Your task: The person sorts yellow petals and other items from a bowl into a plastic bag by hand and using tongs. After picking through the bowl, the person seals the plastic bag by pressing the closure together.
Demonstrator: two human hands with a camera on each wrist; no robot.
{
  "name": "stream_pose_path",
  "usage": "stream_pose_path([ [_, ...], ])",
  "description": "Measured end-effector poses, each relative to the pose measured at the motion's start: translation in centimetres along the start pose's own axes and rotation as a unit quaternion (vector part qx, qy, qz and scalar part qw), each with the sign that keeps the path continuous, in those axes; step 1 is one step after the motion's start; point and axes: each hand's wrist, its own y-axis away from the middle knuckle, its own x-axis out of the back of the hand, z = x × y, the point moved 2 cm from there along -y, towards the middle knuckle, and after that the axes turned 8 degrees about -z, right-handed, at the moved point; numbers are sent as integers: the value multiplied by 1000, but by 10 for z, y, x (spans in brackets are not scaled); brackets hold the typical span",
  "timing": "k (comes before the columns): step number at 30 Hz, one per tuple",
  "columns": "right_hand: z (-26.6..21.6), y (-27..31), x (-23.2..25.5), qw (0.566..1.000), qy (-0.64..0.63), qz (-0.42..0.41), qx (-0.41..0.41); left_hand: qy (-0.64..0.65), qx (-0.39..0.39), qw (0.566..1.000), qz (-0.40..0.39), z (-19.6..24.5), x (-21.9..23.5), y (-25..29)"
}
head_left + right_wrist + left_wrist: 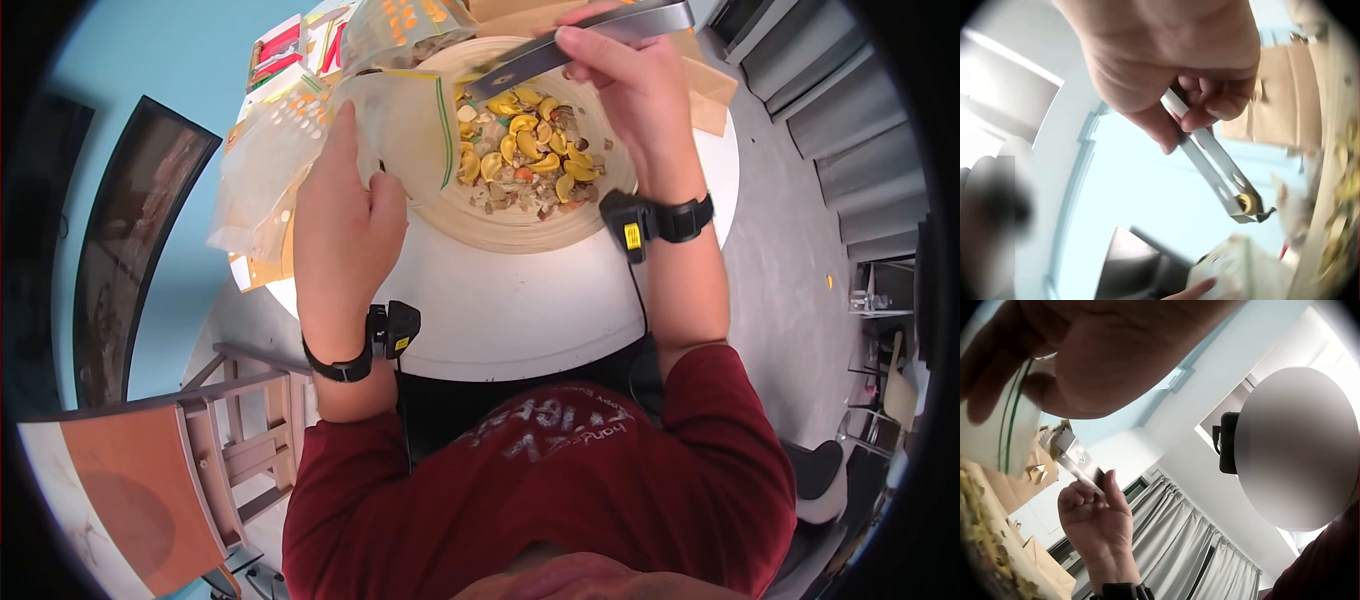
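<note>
My left hand grips a clear zip bag by its side, and the bag's green-striped mouth faces right. In the left wrist view the green strip of the bag shows below my fingers. My right hand holds metal tongs with thumb and fingers, their tips angled left near the bag's mouth. Between the tong tips sits a yellow curled piece. Below lies a round woven tray with several yellow shell-shaped pieces over brown dried flakes, with bits of orange and green.
A second zip bag with orange dots stands behind the tray, and another clear bag lies left. Brown paper bags stand at the right back. The white table curves close before my body. A wooden chair stands at the left.
</note>
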Motion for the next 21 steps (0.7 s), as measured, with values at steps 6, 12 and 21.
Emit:
stream_pose_path([
  [6, -2, 4, -11, 998, 33, 59, -13, 28, 21, 999, 21, 1, 1, -4],
  [12, 39, -8, 51, 923, 370, 71, -78, 126, 39, 990, 53, 1, 6, -3],
  [21, 44, -8, 46, 910, 394, -3, -127, 82, 18, 992, 99, -1, 6, -6],
])
